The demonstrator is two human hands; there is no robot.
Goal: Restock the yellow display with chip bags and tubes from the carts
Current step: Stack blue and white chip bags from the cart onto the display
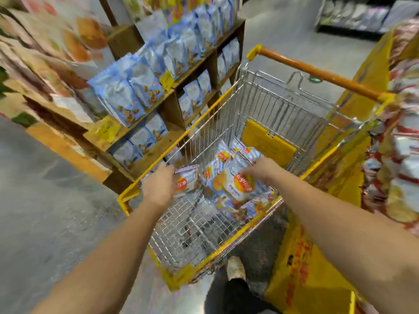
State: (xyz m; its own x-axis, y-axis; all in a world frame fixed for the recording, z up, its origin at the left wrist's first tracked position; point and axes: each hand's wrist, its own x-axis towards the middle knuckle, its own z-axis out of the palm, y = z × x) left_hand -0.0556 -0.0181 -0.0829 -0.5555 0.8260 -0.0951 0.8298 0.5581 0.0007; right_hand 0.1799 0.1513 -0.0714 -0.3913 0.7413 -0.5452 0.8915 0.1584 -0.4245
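A wire shopping cart (260, 105) with yellow trim and an orange handle stands in front of me. Several blue-and-white chip bags lie in its far half. My left hand (159, 183) reaches into the cart and closes on the edge of a chip bag (187, 181) at the left. My right hand (260, 168) grips the top of another chip bag (238, 184) in the middle of the pile. The yellow display (367, 87) stands to the right of the cart, with red-and-white bags (405, 155) on its shelves. The picture is blurred by motion.
A brown cardboard shelf (172, 96) full of pale blue bags stands left of the cart. The cart's near half shows bare wire floor (195, 230). My shoe (235, 267) is on the grey floor below the cart. Dark shelving (353, 14) lies far back.
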